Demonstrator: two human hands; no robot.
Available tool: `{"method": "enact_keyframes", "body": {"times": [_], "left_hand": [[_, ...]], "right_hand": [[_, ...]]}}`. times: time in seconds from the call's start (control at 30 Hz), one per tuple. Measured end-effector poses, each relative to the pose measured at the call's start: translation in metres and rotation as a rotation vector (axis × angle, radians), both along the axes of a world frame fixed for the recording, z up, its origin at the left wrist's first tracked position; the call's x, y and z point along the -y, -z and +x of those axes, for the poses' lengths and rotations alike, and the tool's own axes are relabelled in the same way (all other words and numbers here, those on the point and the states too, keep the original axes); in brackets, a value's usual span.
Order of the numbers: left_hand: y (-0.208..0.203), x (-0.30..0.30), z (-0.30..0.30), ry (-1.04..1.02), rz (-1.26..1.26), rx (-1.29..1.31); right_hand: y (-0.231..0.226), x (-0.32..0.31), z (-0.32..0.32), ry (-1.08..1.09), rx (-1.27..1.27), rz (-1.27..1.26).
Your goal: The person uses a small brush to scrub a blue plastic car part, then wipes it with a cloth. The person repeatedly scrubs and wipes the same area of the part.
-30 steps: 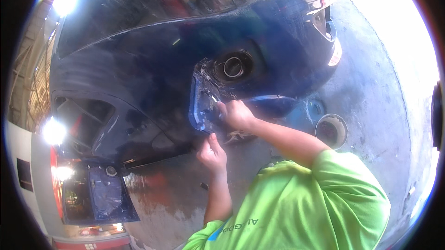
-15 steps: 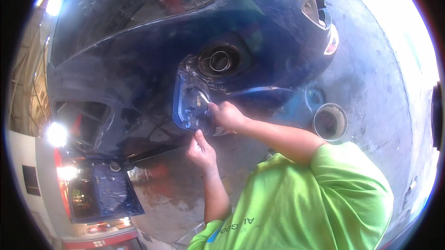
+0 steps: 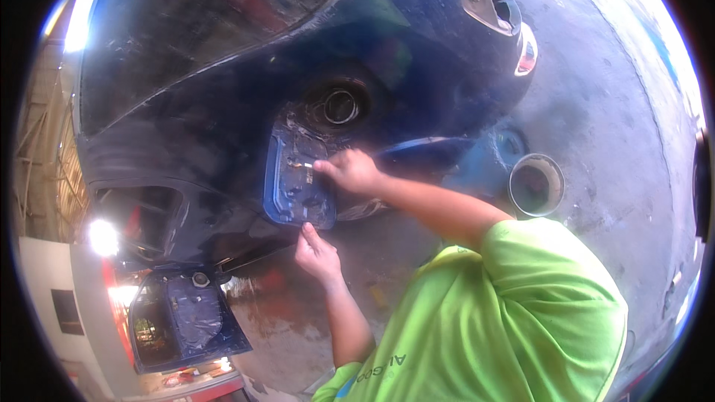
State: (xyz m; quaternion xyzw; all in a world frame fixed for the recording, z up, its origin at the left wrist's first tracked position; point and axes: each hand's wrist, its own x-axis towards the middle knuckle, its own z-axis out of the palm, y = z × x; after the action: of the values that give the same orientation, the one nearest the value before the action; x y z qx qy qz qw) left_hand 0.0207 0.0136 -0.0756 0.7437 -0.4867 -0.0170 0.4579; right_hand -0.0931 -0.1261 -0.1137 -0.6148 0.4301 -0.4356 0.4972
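Observation:
A fuel door with a blue rim stands swung open on the side of a dark blue car. Its inner face is toward me. Just above it is the round fuel filler opening. My left hand pinches the door's lower edge, thumb uppermost and fingers mostly hidden. My right hand is closed around a small thin stick-like tool with a pale shaft. The tool's tip lies against or just over the door's inner face; its exact kind is too small to make out.
A bucket with a pale rim stands on the concrete floor to the right. An open dark car door with its inner lining exposed is at lower left, near a red bench. A bright lamp shines at the left.
The right hand and its tool have shifted left across the fuel door, and the shaft now points more sideways. My left hand stays at the lower edge. The whole view has shifted slightly.

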Motion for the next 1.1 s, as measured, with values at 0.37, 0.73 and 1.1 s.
{"method": "enact_keyframes", "body": {"times": [0.37,0.73,1.1], "left_hand": [[-0.004,-0.005,-0.004,-0.017,0.058,-0.022],[-0.003,-0.012,0.002,-0.029,0.031,-0.347],[0.002,-0.028,-0.055,0.059,-0.552,-1.267]], "right_hand": [[-0.006,-0.006,0.005,-0.037,-0.013,0.238],[0.010,-0.022,-0.072,-0.201,-0.165,0.249],[0.004,-0.093,-0.110,-0.720,-0.291,-0.130]]}}
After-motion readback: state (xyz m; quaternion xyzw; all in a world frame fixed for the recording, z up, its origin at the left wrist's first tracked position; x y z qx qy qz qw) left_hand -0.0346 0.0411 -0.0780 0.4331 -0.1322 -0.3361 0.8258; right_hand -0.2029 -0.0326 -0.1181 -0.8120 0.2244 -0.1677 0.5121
